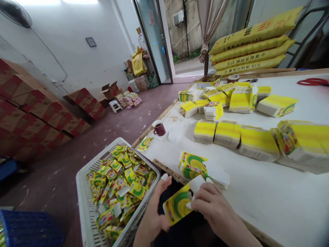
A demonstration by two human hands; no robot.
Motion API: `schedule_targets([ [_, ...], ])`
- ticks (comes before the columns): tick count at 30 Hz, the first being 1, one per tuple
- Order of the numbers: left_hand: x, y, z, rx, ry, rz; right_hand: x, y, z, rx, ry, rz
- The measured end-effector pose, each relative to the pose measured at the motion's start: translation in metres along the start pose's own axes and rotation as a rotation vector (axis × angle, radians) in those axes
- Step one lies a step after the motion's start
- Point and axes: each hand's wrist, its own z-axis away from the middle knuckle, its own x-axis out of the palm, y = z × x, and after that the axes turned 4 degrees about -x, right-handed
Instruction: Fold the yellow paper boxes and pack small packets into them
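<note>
Both hands hold one small yellow and green printed carton (178, 204) just below the near edge of the white table (262, 192). My left hand (154, 209) grips its left side, thumb on the face. My right hand (213, 206) pinches the white flap at its right end. A short pile of flat cartons (193, 165) of the same print lies on the table just beyond my hands. To my left a white plastic crate (84, 202) is filled with several folded cartons (120, 185).
Stacks of flat yellow cartons (246, 137) cover the table's middle and far side. A maroon cup (159, 128) stands near the table's left edge, red scissors (312, 81) at the far right. Yellow sacks (252, 48) are piled behind. Red cardboard boxes (33, 109) line the left wall.
</note>
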Motion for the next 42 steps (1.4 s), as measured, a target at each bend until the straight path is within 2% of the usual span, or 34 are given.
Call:
schedule_targets([
  [2, 0.014, 0.008, 0.004, -0.099, -0.169, -0.198, 0.007, -0.004, 0.001, -0.062, -0.026, 0.032],
  [4, 0.034, 0.01, 0.005, -0.164, -0.206, -0.257, 0.019, -0.003, 0.007, -0.016, 0.092, 0.022],
  [7, 0.057, 0.003, 0.007, -0.157, -0.101, -0.338, 0.041, 0.003, 0.02, 0.293, 0.426, -0.055],
  [9, 0.063, -0.006, 0.01, -0.097, -0.063, -0.42, 0.054, 0.008, 0.026, 0.507, 0.5, -0.248],
  [12, 0.066, -0.018, 0.015, 0.052, -0.083, -0.505, 0.065, 0.01, 0.027, 0.622, 0.339, -0.635],
  [15, 0.066, -0.025, 0.017, 0.191, -0.052, -0.541, 0.065, 0.01, 0.024, 0.621, 0.191, -0.792],
  [18, 0.065, -0.026, 0.015, 0.136, -0.049, -0.518, 0.058, 0.007, 0.023, 0.547, 0.144, -0.672],
  [21, 0.065, -0.029, 0.013, 0.059, -0.082, -0.508, 0.055, 0.002, 0.024, 0.372, 0.03, -0.483],
  [23, 0.064, -0.036, 0.012, 0.076, -0.035, -0.53, 0.054, 0.002, 0.026, 0.265, -0.022, -0.398],
  [25, 0.063, -0.041, 0.013, 0.095, 0.042, -0.569, 0.055, 0.007, 0.029, 0.216, 0.02, -0.334],
  [27, 0.06, -0.042, 0.013, 0.11, 0.095, -0.617, 0.053, 0.014, 0.032, 0.224, 0.106, -0.262],
  [29, 0.055, -0.034, 0.013, 0.095, 0.081, -0.659, 0.05, 0.021, 0.035, 0.249, 0.123, -0.193],
  [33, 0.041, -0.01, 0.009, 0.032, 0.015, -0.673, 0.038, 0.02, 0.033, 0.258, -0.089, -0.15],
  [37, 0.03, 0.003, 0.006, 0.029, -0.081, -0.685, 0.01, 0.014, 0.023, 0.253, -0.246, -0.201],
  [40, 0.031, 0.006, 0.006, 0.046, -0.128, -0.717, -0.008, 0.011, 0.015, 0.239, -0.289, -0.29],
  [42, 0.036, 0.005, 0.006, 0.071, -0.114, -0.731, -0.006, 0.008, 0.012, 0.258, -0.245, -0.328],
])
